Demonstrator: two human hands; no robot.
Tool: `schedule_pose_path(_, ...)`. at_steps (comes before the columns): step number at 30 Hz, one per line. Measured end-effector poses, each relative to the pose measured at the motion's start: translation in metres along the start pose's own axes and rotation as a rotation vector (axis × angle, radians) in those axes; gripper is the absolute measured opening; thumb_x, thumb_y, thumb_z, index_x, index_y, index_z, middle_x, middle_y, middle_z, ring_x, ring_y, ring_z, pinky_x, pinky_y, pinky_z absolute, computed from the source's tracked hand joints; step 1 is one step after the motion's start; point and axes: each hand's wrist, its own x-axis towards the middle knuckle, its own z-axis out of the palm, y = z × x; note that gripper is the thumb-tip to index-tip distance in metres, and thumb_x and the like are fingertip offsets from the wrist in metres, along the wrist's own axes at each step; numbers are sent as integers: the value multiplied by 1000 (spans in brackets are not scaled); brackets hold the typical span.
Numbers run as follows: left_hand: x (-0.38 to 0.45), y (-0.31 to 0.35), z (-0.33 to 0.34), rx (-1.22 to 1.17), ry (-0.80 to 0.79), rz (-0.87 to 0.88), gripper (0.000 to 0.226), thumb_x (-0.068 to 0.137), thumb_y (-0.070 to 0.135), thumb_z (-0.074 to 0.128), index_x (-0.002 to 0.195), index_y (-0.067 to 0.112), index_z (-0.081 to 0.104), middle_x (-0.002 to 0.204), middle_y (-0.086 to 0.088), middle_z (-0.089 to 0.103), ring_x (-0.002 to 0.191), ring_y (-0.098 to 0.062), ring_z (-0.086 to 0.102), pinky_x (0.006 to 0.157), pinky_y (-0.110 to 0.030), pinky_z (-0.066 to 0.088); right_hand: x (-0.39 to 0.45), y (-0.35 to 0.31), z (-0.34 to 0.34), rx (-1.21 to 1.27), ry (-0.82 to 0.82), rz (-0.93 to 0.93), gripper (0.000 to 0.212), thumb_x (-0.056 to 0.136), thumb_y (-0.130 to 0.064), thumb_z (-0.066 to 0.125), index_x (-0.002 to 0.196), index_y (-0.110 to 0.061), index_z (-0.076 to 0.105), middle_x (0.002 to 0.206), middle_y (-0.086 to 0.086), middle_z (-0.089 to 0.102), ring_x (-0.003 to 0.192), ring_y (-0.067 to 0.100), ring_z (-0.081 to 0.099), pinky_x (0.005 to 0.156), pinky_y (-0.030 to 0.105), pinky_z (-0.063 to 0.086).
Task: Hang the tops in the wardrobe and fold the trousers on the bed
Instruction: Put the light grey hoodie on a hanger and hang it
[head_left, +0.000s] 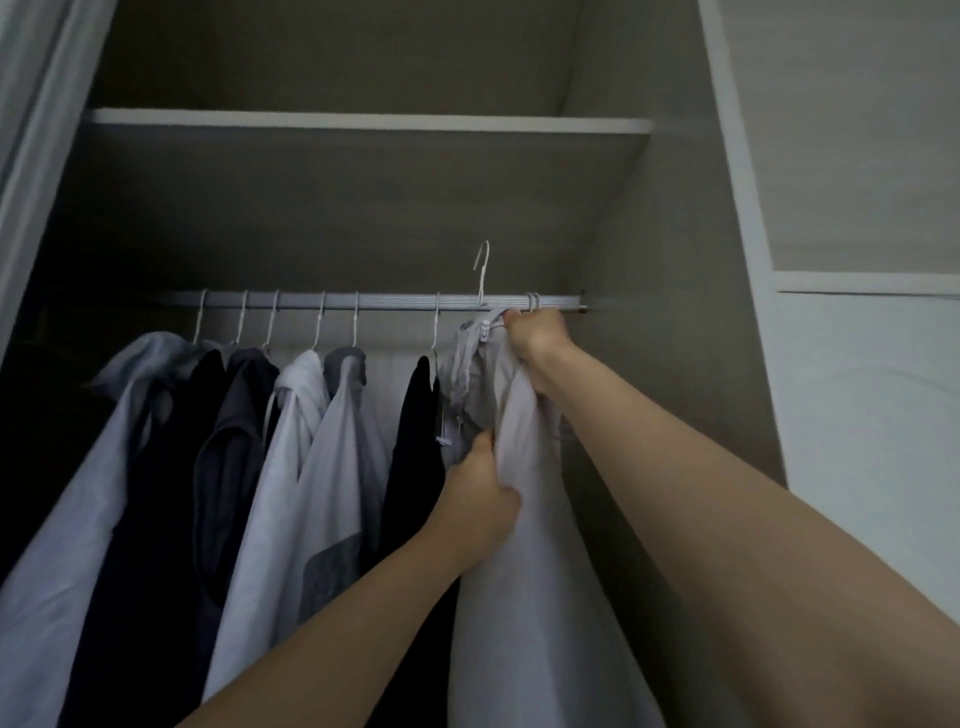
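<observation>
A: Nearest item?
B: Item 1, left hand (480, 499), fingers curled into the fabric of a pale grey top (519, 519), gripping it partway down its front edge.

A: Next?
B: Item 2, the pale grey top itself. Inside the wardrobe, at the right end of the row, hanging long below the hands. Drawstring and toggle visible near the collar.

A: The other hand?
B: Item 3, right hand (537, 338), raised just under the rail (363, 301), fist closed round the top's collar area. Whether it also clasps the hanger, cannot tell.

A: And that hanger?
B: Item 4, white wire hanger hook (483, 270), standing above the rail, not hooked over it.

A: Further back?
B: Item 5, six garments (311, 441) hung on white hangers left of the pale top: light, dark, dark grey, white, white with grey print, black.
Item 6, shelf (363, 127) above the rail.
Item 7, wardrobe side panel (649, 260) at right, where the rail ends.
</observation>
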Motion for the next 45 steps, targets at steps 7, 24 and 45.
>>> schedule_pose_path(7,9,-38,11,261,153,39,34,92,-8,39,71,17,36,73,1,46,59,-5,41,50,-12,38,37,41,32,-61,30,14,39,99,-27,47,122,4,54,127,19,58,117,35,55,91,29,43)
schedule_pose_path(24,-48,-34,14,247,27,-1,12,94,2,48,88,2,58,84,-15,60,70,-18,55,70,-36,54,-20,60,8,-80,-74,-56,25,83,-10,60,60,-13,48,61,6,46,64,22,47,65,32,37)
schedule_pose_path(45,-270,-6,-67,-49,104,-400,23,93,-5,48,94,14,62,77,-7,73,58,-1,64,53,-11,46,-303,87,-48,35,-577,-65,16,90,-24,58,104,-30,61,100,-8,70,96,7,64,91,33,53)
